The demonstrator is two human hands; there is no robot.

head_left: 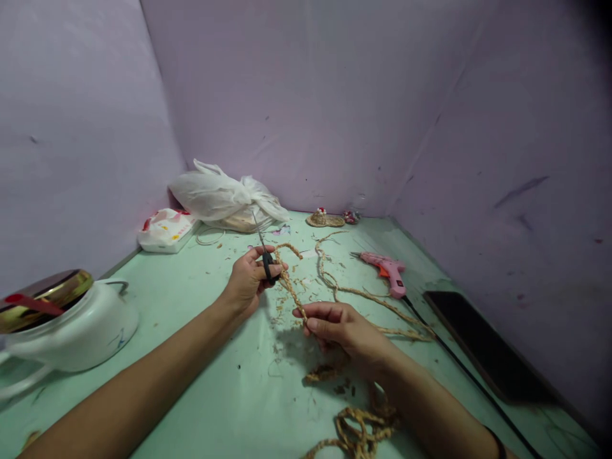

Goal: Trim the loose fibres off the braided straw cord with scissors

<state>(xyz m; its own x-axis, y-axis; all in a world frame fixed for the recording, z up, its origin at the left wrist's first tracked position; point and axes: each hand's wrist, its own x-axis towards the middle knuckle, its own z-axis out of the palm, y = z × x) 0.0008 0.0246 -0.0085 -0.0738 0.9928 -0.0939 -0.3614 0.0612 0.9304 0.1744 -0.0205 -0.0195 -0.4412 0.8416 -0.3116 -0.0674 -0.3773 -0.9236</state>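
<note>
While my left hand [248,280] grips the scissors [266,264], my right hand [342,328] pinches the jute rope [291,290].
Rope runs from my right fingertips [312,324] up to the scissors, over the green table [201,357]; blades point away, pink glue gun [388,271] lying off right.

Tan braided jute rope [289,285], black-handled metal scissors [266,258], pale mint-green table surface [201,331], pink plastic glue gun with orange trigger [388,269], white ceramic pot with gold lid [67,319], translucent white plastic bag [220,191], lilac walls [310,95]
</note>
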